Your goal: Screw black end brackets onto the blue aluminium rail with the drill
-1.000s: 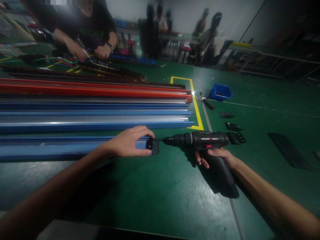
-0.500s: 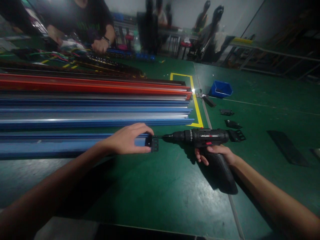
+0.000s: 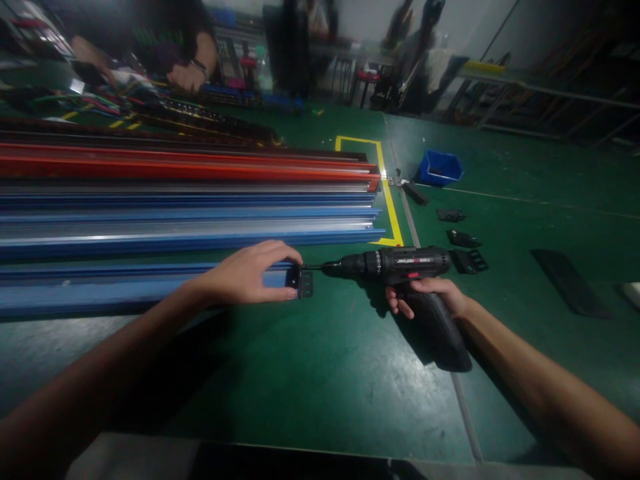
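My left hand (image 3: 250, 273) grips the right end of a blue metal profile (image 3: 110, 287), thumb on the near side and fingers over the far side. At that end sits a black plastic end cap (image 3: 306, 284) with slots, right by my fingertips. My right hand (image 3: 430, 297) is wrapped around the handle of a black cordless drill (image 3: 400, 263), held level and pointing left. The drill's long bit (image 3: 314, 267) reaches the far part of the end cap; its tip is too small to make out clearly.
Blue profiles (image 3: 200, 237) and red profiles (image 3: 200, 167) lie behind, ending near yellow tape (image 3: 393, 213). Pliers (image 3: 413, 191), a blue bin (image 3: 440, 168), several black caps (image 3: 463, 238) and a dark flat strip (image 3: 570, 283) lie to the right. A co-worker's hands (image 3: 187, 77) work among wires opposite.
The whole view has shifted slightly, so everything sits a little higher and further left. Both hands keep their hold, and the drill bit stays at the end cap.
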Demonstrator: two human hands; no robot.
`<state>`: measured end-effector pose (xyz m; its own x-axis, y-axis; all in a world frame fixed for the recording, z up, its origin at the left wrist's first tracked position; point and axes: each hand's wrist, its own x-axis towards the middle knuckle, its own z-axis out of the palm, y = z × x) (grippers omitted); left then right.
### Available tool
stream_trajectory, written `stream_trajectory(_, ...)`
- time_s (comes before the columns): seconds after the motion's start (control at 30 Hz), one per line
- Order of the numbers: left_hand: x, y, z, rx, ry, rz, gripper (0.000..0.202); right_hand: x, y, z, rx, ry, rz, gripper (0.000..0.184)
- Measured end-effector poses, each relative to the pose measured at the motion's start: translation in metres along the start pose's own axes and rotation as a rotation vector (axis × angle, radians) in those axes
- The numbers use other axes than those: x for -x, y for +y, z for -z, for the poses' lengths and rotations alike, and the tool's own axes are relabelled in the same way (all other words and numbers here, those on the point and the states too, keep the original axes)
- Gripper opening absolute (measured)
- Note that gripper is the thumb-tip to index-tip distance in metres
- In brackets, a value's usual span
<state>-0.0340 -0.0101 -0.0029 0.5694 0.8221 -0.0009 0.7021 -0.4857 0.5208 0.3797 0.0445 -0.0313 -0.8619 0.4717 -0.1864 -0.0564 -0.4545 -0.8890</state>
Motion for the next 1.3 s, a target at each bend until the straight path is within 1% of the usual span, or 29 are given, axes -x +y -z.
stream_trajectory(0.43, 0.0001, 0.0014, 0.0006, 0.004, -0.001, 0.018, 0.049, -0.0008, 0.0026, -0.0001, -0.006, -0.013, 0.039, 0.041)
stream_trajectory(0.83, 0.0003, -0.0012, -0.0009, -0.002, 0.005, -0.001, 0.05, -0.0009, -0.0003, -0.0021, -0.001, 0.018, 0.008, 0.042)
stream_trajectory(1.3, -0.0005, -0.0025, -0.0008, -0.012, 0.0, 0.025, 0.053, -0.0001, -0.0016, -0.0021, -0.063, 0.024, -0.023, 0.039)
